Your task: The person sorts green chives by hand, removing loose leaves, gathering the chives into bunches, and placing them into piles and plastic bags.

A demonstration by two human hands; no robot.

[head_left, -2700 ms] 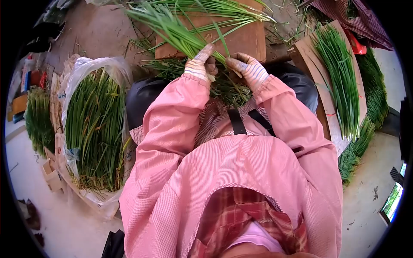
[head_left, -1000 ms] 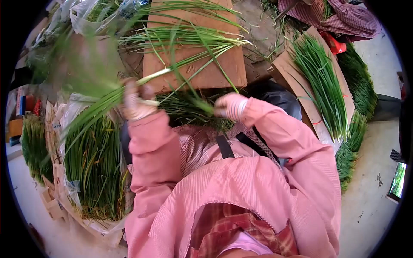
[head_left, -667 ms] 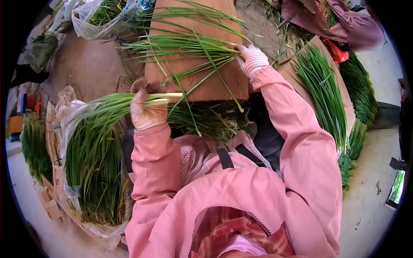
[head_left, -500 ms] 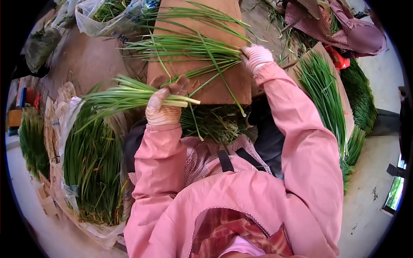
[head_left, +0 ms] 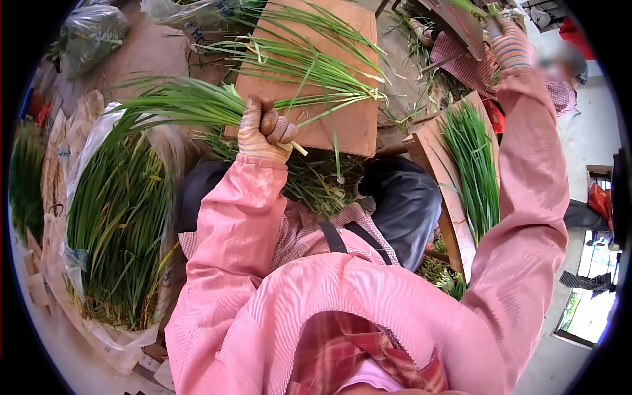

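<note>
My left hand (head_left: 266,128), in a striped, stained glove, is closed round a bunch of garlic chives (head_left: 187,102). The leaves fan out to the left and the pale cut ends poke out below my fingers. Beside it, loose garlic chives (head_left: 316,69) lie across a brown board (head_left: 359,135). At the far upper right, my right hand (head_left: 510,43) is stretched out at arm's length. Green garlic chive leaves (head_left: 471,6) show at its fingertips, which seem closed on them; the frame's edge cuts part of this off.
A plastic-lined bag of chives (head_left: 125,230) stands at left. More chives (head_left: 471,171) lie on a slanted board at right. Trimmings (head_left: 322,181) are heaped below the brown board. Another person in a checked garment (head_left: 454,59) sits at upper right, partly hidden.
My right hand has left the chives on the board and swung far to the upper right. My left hand has risen slightly, its fingers now curled tighter round the bunch. The view has shifted.
</note>
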